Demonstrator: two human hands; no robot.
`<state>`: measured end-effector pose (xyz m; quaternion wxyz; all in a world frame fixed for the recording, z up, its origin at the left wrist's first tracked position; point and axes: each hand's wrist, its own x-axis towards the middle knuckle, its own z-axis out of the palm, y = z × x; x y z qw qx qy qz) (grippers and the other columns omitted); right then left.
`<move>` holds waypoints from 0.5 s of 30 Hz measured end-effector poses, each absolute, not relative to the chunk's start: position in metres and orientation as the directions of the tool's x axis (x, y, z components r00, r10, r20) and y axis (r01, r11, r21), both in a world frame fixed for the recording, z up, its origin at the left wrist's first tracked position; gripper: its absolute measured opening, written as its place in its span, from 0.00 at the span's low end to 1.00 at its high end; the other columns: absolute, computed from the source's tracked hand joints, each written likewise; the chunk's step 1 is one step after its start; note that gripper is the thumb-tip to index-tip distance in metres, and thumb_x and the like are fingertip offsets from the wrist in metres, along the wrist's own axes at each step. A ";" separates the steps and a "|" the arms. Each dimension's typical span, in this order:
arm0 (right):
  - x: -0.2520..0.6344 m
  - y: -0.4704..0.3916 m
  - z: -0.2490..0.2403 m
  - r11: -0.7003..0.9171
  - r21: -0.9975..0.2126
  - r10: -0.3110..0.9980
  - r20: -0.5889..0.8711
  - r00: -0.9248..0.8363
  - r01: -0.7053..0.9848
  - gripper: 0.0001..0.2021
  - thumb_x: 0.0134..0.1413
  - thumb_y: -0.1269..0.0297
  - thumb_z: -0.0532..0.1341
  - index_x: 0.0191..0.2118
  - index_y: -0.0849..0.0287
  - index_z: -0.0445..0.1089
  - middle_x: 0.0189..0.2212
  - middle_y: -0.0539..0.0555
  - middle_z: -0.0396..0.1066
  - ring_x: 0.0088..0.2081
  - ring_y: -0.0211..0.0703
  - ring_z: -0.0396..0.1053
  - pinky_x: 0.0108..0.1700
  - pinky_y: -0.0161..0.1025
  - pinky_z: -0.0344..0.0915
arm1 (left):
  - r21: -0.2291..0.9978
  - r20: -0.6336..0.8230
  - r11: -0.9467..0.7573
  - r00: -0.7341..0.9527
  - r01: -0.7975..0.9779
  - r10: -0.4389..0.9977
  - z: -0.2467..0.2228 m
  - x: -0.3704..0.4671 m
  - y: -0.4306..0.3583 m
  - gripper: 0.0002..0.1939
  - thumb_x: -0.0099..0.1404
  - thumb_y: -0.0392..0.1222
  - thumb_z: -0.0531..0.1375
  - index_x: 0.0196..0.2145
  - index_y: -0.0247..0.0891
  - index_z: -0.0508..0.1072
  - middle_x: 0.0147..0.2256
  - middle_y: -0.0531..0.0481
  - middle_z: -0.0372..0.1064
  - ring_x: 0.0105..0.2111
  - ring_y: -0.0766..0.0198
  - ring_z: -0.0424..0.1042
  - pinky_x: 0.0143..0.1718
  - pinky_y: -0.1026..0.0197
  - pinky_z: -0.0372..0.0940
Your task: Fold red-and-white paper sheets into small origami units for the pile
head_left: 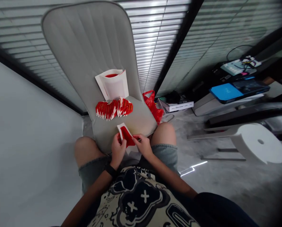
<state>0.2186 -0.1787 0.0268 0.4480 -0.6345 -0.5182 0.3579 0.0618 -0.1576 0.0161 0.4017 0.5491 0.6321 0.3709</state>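
Note:
Above my lap, my left hand (118,148) and my right hand (142,144) hold a small red and white paper piece (127,136) between them. My left fingers pinch its left side and my right fingers pinch its right edge. On the grey chair seat (141,117) in front of me lies a fanned row of red packets with white edges (110,109). Behind the row, a white pouch (113,86) leans against the backrest, its top gaping and something red showing inside.
A red plastic bag (152,105) and a white box (178,106) stand on the floor right of the chair. Further right are a white stool (261,145) and a blue and black object (228,92). A white wall (32,142) closes off the left side.

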 end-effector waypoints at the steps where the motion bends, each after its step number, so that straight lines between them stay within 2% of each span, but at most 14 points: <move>1: 0.221 -0.179 0.026 -0.069 -0.939 0.975 0.008 0.221 0.336 0.10 0.59 0.58 0.62 0.38 0.57 0.78 0.33 0.54 0.79 0.34 0.45 0.75 0.40 0.40 0.70 | 0.895 -0.098 0.130 -0.096 0.427 0.991 0.018 0.060 -0.158 0.21 0.64 0.40 0.59 0.55 0.37 0.67 0.45 0.43 0.75 0.43 0.56 0.75 0.46 0.54 0.69; 4: 0.230 -0.178 0.023 -0.104 -0.939 0.962 -0.013 0.271 0.326 0.12 0.57 0.56 0.62 0.38 0.57 0.78 0.33 0.55 0.79 0.34 0.46 0.75 0.40 0.41 0.71 | 0.835 -0.127 0.183 -0.141 0.519 0.982 0.021 0.053 -0.157 0.17 0.62 0.38 0.57 0.50 0.39 0.70 0.40 0.46 0.76 0.38 0.57 0.75 0.42 0.56 0.68; 6: 0.239 -0.176 0.020 -0.132 -0.941 0.954 -0.036 0.296 0.311 0.14 0.56 0.54 0.62 0.38 0.58 0.78 0.34 0.55 0.79 0.35 0.46 0.75 0.40 0.41 0.71 | 0.813 -0.156 0.202 -0.130 0.546 0.979 0.022 0.046 -0.154 0.11 0.64 0.42 0.55 0.43 0.38 0.73 0.34 0.49 0.75 0.33 0.58 0.73 0.37 0.58 0.66; 9: 0.255 -0.168 0.013 -0.188 -0.944 0.941 -0.095 0.324 0.270 0.16 0.55 0.52 0.62 0.40 0.59 0.78 0.35 0.56 0.80 0.35 0.47 0.75 0.40 0.41 0.72 | 0.820 -0.145 0.186 -0.117 0.541 0.982 0.023 0.032 -0.146 0.13 0.66 0.47 0.55 0.37 0.38 0.74 0.30 0.51 0.74 0.30 0.60 0.71 0.33 0.61 0.64; 12: 0.273 -0.155 0.003 -0.261 -0.934 0.921 -0.165 0.353 0.245 0.17 0.53 0.50 0.62 0.39 0.58 0.78 0.34 0.55 0.80 0.35 0.47 0.76 0.38 0.40 0.72 | 0.829 -0.118 0.181 -0.152 0.529 0.981 0.022 0.015 -0.139 0.13 0.64 0.49 0.57 0.38 0.37 0.75 0.29 0.51 0.73 0.29 0.60 0.70 0.32 0.61 0.63; 15: 0.286 -0.140 -0.008 -0.328 -0.918 0.905 -0.237 0.354 0.223 0.16 0.50 0.51 0.63 0.38 0.57 0.78 0.33 0.54 0.80 0.34 0.47 0.76 0.36 0.39 0.72 | 0.879 -0.143 0.206 -0.174 0.429 0.974 0.017 0.003 -0.135 0.14 0.62 0.48 0.60 0.41 0.37 0.76 0.31 0.50 0.75 0.31 0.59 0.72 0.33 0.60 0.67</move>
